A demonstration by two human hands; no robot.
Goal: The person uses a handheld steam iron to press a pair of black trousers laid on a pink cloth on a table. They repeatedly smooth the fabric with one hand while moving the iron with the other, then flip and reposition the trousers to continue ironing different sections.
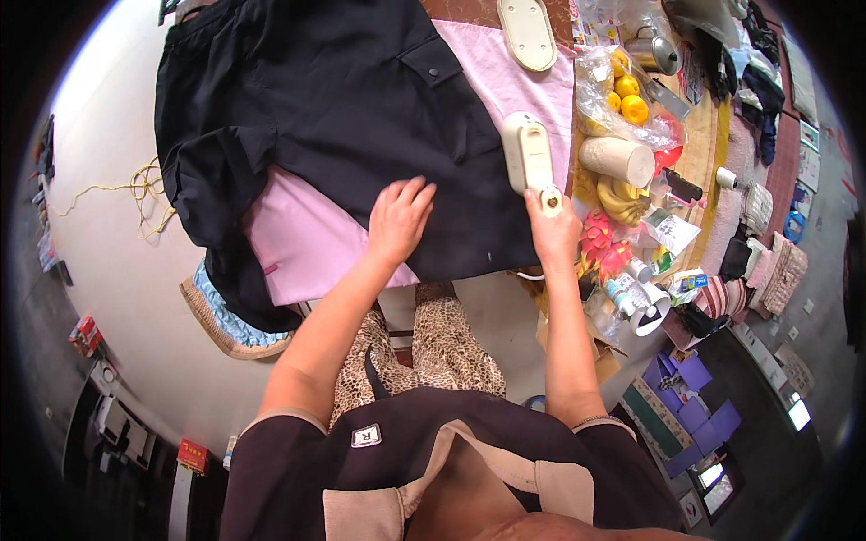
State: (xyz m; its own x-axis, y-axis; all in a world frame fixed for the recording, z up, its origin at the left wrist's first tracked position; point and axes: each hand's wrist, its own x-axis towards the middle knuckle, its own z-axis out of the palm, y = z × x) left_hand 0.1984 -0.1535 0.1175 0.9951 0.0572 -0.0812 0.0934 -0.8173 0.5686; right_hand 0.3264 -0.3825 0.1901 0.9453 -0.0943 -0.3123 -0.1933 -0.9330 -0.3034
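Observation:
Black cargo trousers (338, 101) with a snap-flap pocket lie spread over a pink cloth (311, 237) on the table. My left hand (402, 216) rests palm down on a trouser leg, its fingers slightly apart and holding nothing. At the right edge of that leg, my right hand (555, 226) grips the near end of a cream handheld garment iron (528, 152). The iron's underside is hidden, so whether it touches the fabric I cannot tell. A cream oval base (528, 34) lies on the pink cloth's far right part.
Right of the cloth are a bag of oranges (632, 108), a paper roll (616, 161), bananas (619, 199), dragon fruit (599, 243), bottles (626, 294) and a metal kettle (653, 53). A white cord (528, 276) shows below the table edge. Left, a blue-lined basket (230, 318) stands lower down.

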